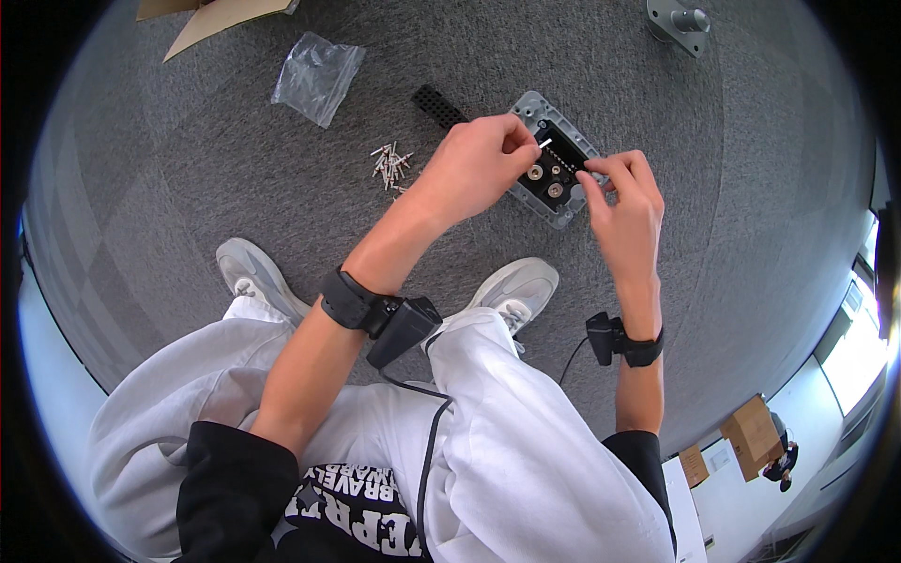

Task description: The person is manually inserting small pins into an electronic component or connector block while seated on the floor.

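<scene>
An oblong grey metal housing with a black inner part lies on the carpet in front of me. Round metal fittings and a row of small pins show inside it. Over its left side is my left hand, thumb and finger pinched on a small silvery pin. My right hand is at the housing's right edge with thumb and index finger close together; what lies between them is too small to make out. A loose pile of small metal pins with reddish bands lies left of my left hand.
A black perforated strip lies beside the housing. Farther off are a clear plastic bag, an open cardboard box and a grey metal bracket. My shoes rest on the carpet nearby. Cables run from both wrist devices.
</scene>
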The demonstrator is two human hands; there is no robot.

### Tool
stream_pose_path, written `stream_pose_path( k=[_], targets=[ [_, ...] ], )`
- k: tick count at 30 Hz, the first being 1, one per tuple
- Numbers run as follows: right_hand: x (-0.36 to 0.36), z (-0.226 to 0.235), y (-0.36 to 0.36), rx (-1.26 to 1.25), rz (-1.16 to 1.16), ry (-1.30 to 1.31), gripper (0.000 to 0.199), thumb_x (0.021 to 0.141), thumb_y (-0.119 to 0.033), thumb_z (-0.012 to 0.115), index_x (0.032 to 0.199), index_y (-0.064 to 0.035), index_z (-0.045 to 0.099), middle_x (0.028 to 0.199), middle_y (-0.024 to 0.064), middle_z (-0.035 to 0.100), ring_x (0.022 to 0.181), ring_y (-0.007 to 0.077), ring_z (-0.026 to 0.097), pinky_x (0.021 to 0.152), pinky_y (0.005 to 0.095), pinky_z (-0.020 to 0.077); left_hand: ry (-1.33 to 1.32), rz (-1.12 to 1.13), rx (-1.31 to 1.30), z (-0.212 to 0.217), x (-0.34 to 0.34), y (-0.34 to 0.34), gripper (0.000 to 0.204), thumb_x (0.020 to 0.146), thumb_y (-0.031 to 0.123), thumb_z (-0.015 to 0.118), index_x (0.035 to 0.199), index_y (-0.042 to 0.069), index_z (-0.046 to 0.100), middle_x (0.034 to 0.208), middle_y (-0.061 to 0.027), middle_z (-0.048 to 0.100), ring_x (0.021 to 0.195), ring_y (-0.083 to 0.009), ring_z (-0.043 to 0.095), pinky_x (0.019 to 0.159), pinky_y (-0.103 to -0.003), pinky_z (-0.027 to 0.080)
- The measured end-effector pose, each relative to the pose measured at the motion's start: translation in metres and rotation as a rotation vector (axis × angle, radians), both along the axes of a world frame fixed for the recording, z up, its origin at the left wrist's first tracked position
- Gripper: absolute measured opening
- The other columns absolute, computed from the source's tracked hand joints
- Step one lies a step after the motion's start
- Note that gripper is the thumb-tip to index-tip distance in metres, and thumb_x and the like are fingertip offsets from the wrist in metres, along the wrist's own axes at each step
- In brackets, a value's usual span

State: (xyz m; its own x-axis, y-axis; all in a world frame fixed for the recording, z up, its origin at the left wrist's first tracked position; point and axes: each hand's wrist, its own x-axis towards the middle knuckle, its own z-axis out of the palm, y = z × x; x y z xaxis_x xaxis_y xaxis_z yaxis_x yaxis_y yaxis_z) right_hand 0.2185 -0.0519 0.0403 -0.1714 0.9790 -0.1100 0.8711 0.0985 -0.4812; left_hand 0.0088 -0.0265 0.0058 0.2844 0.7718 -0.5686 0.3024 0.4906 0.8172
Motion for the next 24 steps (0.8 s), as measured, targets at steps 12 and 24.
stream_pose_path(
  k=[12,24],
  targets=[
    [-0.038,-0.001,-0.029,0.061,-0.07,0.33,0.027,0.081,0.003,0.078,0.105,-0.002,0.068,0.097,0.009,0.066,0.08,0.0217,0.068,0.069,0.0324,0.0552,-0.303,0.006,-0.252,-0.006,0.01,-0.012,0.016,0.096,0.017,0.063,0.096,0.003,0.071,0.081,0.0016,0.065,0.072,-0.0041,0.053,0.062,-0.022,0.04],
    [-0.028,-0.007,-0.038,0.07,-0.159,0.441,0.018,0.084,0.005,0.076,0.1,-0.0017,0.071,0.095,0.0087,0.068,0.075,0.0183,0.067,0.067,0.0286,0.0551,-0.304,-0.189,-0.192,0.003,0.0,-0.001,0.024,0.098,0.021,0.063,0.106,0.003,0.077,0.084,0.0022,0.068,0.072,-0.0056,0.053,0.062,-0.024,0.041]
  ],
)
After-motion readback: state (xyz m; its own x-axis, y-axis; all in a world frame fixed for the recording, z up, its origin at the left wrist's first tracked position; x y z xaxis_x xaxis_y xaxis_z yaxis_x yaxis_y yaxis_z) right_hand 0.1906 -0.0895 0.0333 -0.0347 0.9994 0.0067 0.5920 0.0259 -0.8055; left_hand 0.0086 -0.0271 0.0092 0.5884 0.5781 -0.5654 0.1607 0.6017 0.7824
